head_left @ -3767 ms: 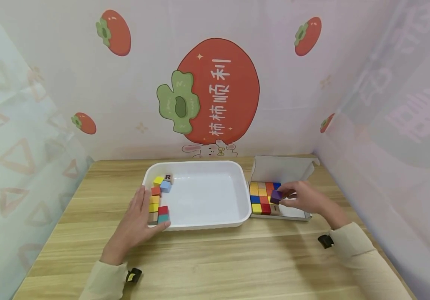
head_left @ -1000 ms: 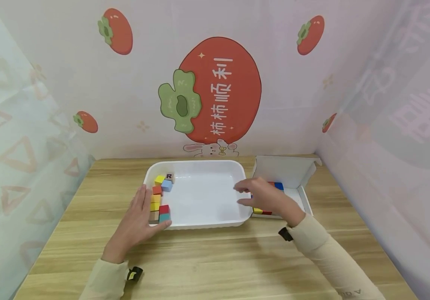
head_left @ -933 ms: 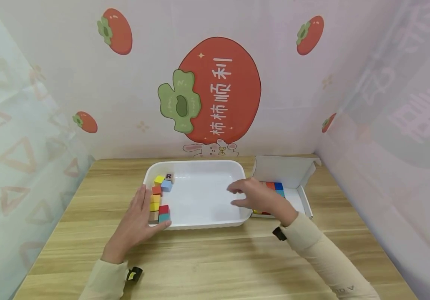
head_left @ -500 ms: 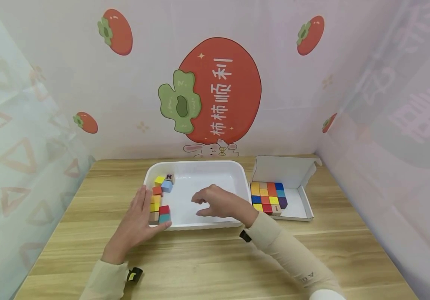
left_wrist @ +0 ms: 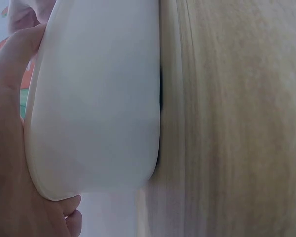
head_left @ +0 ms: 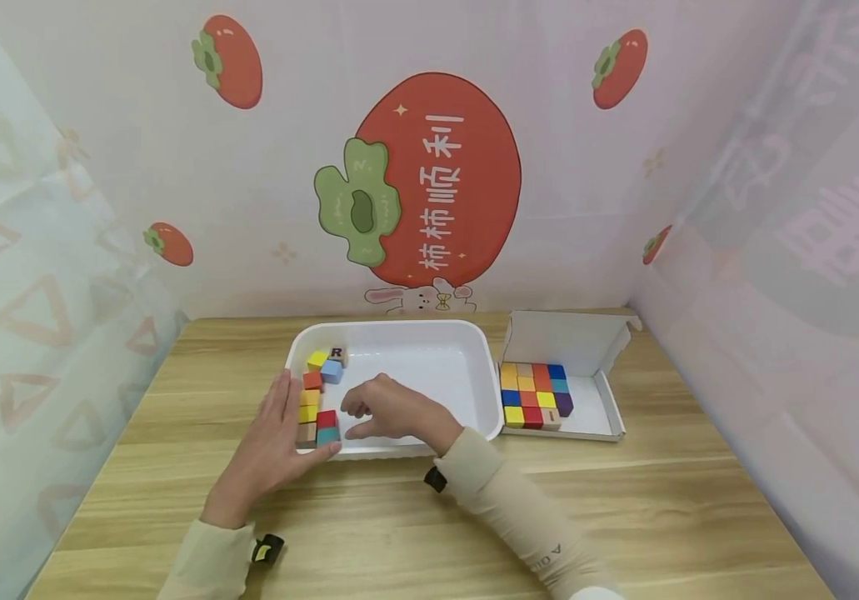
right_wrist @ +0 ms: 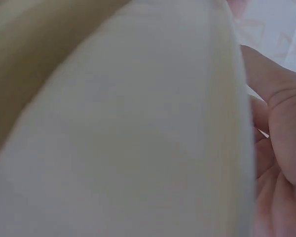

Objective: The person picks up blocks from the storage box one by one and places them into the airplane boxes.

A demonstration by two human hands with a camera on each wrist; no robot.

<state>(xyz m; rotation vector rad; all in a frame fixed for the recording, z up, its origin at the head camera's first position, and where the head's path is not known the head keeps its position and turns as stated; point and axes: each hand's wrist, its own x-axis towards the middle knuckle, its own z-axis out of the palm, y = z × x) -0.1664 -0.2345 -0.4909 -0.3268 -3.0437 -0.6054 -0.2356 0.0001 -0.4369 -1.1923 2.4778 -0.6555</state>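
Hands at the blocks in the white tray

Left hand [head_left: 267, 442] lies flat, fingers straight, against the tray [head_left: 399, 452] corner. Right hand [head_left: 387, 412], fingers curled and apparently empty, hovers beside the blocks [head_left: 318, 408] inside. Blocks look light, stiff, smooth: best pinched on opposite faces.

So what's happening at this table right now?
A person works at a wooden table with coloured cubes. Their left hand rests against the near left corner of a white tray, where a few cubes sit along the left wall. Their right hand is inside the tray, fingers curled, close to those cubes. To the right, an open box holds more cubes packed in a grid.
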